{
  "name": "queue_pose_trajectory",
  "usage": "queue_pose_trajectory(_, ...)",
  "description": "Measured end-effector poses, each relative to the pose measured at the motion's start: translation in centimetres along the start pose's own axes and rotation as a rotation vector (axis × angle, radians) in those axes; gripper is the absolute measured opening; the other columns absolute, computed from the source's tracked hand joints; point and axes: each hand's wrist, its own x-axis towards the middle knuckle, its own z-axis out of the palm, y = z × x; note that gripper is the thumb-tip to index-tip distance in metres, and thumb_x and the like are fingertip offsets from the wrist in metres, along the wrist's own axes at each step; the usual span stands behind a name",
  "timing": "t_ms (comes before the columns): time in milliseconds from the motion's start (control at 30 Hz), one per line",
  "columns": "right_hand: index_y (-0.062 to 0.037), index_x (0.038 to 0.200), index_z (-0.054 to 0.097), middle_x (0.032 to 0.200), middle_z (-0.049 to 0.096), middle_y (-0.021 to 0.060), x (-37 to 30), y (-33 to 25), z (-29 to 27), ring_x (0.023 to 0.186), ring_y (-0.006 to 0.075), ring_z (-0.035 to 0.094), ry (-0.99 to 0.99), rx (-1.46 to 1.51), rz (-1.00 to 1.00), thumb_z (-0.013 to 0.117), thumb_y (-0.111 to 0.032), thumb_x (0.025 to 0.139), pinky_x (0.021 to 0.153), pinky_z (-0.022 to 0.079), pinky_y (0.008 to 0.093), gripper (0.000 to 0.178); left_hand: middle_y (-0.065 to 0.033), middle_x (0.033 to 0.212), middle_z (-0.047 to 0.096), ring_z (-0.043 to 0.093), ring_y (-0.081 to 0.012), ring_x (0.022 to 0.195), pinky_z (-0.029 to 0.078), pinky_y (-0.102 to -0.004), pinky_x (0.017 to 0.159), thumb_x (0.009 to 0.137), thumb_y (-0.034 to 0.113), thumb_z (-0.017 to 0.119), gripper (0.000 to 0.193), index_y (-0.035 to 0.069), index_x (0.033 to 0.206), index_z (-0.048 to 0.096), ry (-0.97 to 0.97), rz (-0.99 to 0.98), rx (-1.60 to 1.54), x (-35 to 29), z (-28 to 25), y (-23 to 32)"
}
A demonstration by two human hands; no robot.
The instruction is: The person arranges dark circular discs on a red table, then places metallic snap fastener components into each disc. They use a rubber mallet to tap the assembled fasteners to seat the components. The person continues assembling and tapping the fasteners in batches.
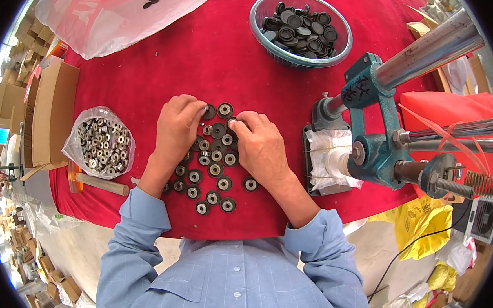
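A cluster of black round caps lies on the red cloth before me, many with a small metal bearing [215,169] set in the middle. At the cluster's far left, my left hand [176,121] is closed, its thumb and fingertips pinching a small shiny bearing at a black cap [209,113]. My right hand [261,146] is closed too, its fingertips on a bearing [232,121] at another cap on the far right side. Between the hands lie bare caps and a few loose bearings [207,130]. The right fingers partly hide their cap.
A clear bag of bearings [101,145] sits at left, near a wooden-handled hammer [102,183] and a cardboard box [54,114]. A bowl of black caps [298,58] stands far off. A green hand press [371,139] occupies the right. A plastic sheet [119,22] lies far left.
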Motion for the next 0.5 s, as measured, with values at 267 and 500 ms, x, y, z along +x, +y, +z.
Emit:
queue_pose_trajectory(267,-0.0049,0.106,0.074,0.110,0.069,0.0074,0.1,0.1,0.1,0.099,0.0273,0.068,0.021,0.023,0.004,0.072,-0.001,0.084,0.080,0.054,0.0415,0.023,-0.0068,0.104,0.075,0.072,-0.0257,0.096,0.056,-0.0403,0.083,0.089,0.003,0.078,0.017,0.004,0.106,0.079,-0.033,0.087,-0.014,-0.4,0.0,0.5)
queue_pose_trajectory(500,-0.0024,0.104,0.073,0.107,0.069,0.0096,0.5,-0.2,-0.4,0.096,0.0300,0.069,0.001,0.044,0.026,0.071,0.004,0.085,0.082,0.057,0.0427,0.021,-0.0080,0.109,0.077,0.073,-0.0264,0.101,0.057,-0.0404,0.088,0.090,0.003,0.075,0.019,0.004,0.108,0.079,-0.022,0.108,-0.008,-1.5,-0.1,-0.2)
